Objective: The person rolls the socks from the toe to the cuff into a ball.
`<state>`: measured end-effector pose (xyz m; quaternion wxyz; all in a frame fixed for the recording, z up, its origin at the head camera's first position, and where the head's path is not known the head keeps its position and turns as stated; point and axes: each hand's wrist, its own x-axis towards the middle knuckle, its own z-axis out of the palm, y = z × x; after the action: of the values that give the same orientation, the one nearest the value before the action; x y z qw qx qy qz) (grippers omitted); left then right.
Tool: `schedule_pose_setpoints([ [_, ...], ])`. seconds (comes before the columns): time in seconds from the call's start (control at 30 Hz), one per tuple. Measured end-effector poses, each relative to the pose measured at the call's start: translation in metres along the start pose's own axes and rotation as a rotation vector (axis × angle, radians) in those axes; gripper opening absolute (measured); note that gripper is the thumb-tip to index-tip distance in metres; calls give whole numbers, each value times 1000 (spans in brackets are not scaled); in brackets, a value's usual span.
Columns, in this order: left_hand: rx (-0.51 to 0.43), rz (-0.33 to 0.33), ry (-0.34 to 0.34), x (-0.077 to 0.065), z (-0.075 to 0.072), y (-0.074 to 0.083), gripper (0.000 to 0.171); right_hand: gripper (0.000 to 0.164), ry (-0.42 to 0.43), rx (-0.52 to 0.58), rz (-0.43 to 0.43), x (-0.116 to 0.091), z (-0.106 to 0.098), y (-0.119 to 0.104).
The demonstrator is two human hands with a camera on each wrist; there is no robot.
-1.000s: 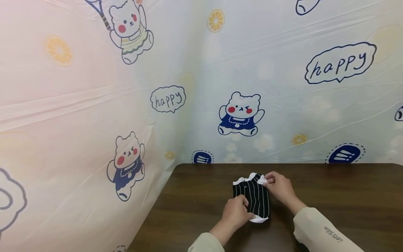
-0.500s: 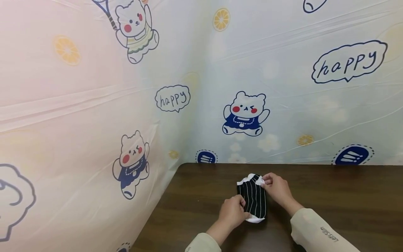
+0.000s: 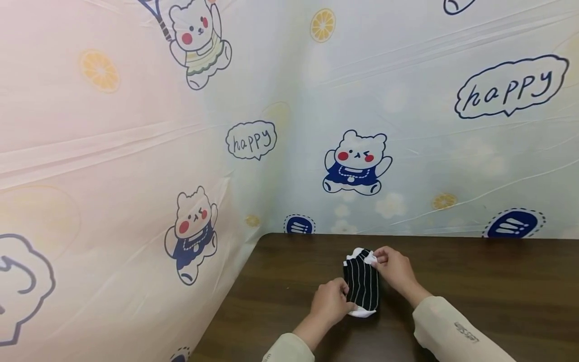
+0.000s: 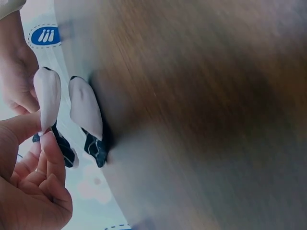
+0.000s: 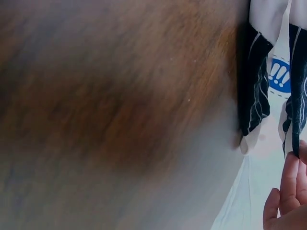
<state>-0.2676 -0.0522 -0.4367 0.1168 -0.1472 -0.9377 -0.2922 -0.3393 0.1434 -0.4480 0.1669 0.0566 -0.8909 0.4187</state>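
Observation:
In the head view a black ankle sock (image 3: 363,281) with thin white stripes and white ends is stretched between both hands. My left hand (image 3: 329,301) pinches its near, white end between thumb and fingers. At the far end, my right hand (image 3: 394,266) pinches the white edge. A matching lower sock (image 4: 85,105) lies on the table under the held sock (image 4: 48,96), with a gap between them in the left wrist view. From the right wrist the held sock (image 5: 298,86) also shows raised over the lower sock (image 5: 256,86). The head view mostly hides the lower one.
A dark brown wooden table (image 3: 253,301) spreads under both hands. Behind it and along the left side hangs a pale cloth backdrop (image 3: 280,176) printed with bears, orange slices and "happy" bubbles. The table's far edge meets this cloth just past the socks.
Both hands have carried the held sock left, so it covers more of the lower sock, whose left part showed before. Both hands keep their pinch. The head view has shifted slightly.

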Motion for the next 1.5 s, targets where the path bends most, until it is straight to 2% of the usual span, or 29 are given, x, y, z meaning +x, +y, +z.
schedule_pose_setpoints([
  [0.3,-3,-19,9,3,-3,-6,32,19,-7,-16,-1,4,6,-3],
  [0.53,-5,6,45,4,-2,-11,32,19,-21,-28,9,5,9,-3],
  [0.83,-4,-52,9,5,3,-16,32,18,-19,-45,7,6,13,-2],
  [1.13,3,-57,16,5,8,-19,32,19,-38,-56,19,6,16,0],
  [1.5,57,-68,25,3,13,-22,31,19,-63,-91,14,4,19,6],
])
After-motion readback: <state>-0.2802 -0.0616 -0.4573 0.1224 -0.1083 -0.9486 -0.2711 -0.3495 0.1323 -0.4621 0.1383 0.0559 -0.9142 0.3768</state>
